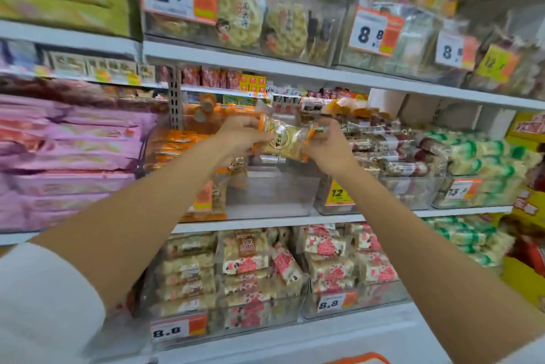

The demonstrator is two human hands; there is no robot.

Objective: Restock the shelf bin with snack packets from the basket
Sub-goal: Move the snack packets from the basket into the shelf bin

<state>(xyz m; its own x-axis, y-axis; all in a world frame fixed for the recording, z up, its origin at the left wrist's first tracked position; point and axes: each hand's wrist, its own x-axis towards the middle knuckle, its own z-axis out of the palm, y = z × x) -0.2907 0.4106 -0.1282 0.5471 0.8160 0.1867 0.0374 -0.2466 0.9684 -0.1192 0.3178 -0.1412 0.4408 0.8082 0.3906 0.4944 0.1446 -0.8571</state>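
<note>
Before crowded shelves (pixel 339 218), left hand (pixel 243 137) and right hand (pixel 328 147) grip a snack packet (pixel 283 139) by its ends over the clear bin (pixel 271 197), whose rim might snag it if released crooked.

Basket (pixel 365 355) mostly below bottom edge.

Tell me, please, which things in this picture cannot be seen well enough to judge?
1. Basket: head view, only an orange rim shows; the bottom edge cuts off the rest, contents unknown.
2. Snack packet: head view, its ends are covered by the left hand and right hand; its print is blurred.
3. Price tag: head view, the right forearm covers the digits after 12.
</note>
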